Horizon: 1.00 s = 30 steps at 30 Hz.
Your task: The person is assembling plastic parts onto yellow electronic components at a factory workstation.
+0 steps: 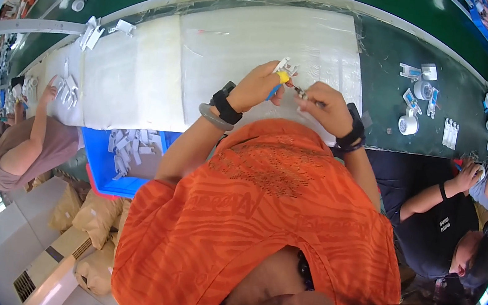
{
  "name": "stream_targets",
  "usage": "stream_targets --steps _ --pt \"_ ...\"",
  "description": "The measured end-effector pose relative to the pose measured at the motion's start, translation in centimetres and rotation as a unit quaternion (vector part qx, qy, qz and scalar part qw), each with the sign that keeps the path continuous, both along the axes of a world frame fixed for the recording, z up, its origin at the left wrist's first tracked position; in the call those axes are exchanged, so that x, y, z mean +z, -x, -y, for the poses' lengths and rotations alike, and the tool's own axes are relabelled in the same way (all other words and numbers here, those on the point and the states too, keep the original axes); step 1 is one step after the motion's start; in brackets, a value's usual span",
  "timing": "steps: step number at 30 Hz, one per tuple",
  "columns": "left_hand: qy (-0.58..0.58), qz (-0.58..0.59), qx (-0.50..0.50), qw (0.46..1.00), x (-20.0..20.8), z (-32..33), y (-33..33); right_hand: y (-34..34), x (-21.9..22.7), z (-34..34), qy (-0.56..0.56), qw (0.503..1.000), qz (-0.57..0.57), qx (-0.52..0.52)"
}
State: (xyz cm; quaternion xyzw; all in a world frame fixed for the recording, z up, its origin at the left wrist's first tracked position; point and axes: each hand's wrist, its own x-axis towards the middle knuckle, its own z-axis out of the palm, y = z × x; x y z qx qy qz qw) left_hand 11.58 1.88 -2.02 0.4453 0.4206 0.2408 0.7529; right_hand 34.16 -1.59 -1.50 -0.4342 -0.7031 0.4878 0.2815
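Above the pale table covering, my two hands work close together. My left hand is closed on a white plastic part, which sticks up past the fingertips. A yellow and blue piece shows at those same fingers; whether it is a tool handle or a finger wrap I cannot tell. My right hand is closed in a pinch just to the right. At its fingertips is a small dark, metallic-looking piece, mostly hidden, pointing toward the left hand.
Several white parts, including round-headed ones, lie on the green surface at right. White pieces lie at far left. A blue bin of white parts stands below the table at left. Co-workers sit at left and right.
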Motion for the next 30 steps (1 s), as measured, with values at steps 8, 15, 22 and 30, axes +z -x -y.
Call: stream_targets --steps 8,15,22,30 --pt "0.005 0.048 0.011 0.999 3.5 0.6 -1.0 1.0 2.6 2.3 -0.144 0.959 0.136 -0.201" --pt "0.017 0.086 0.048 0.995 3.1 1.7 -1.8 1.0 3.7 2.3 -0.204 0.956 0.024 -0.210" --pt "-0.042 0.061 0.007 0.997 3.5 2.7 -1.8 1.8 3.8 3.0 -0.227 0.953 0.003 -0.201" --pt "-0.058 0.058 -0.006 0.997 4.6 3.3 -2.0 2.0 3.8 2.7 -0.310 0.932 0.050 -0.182"
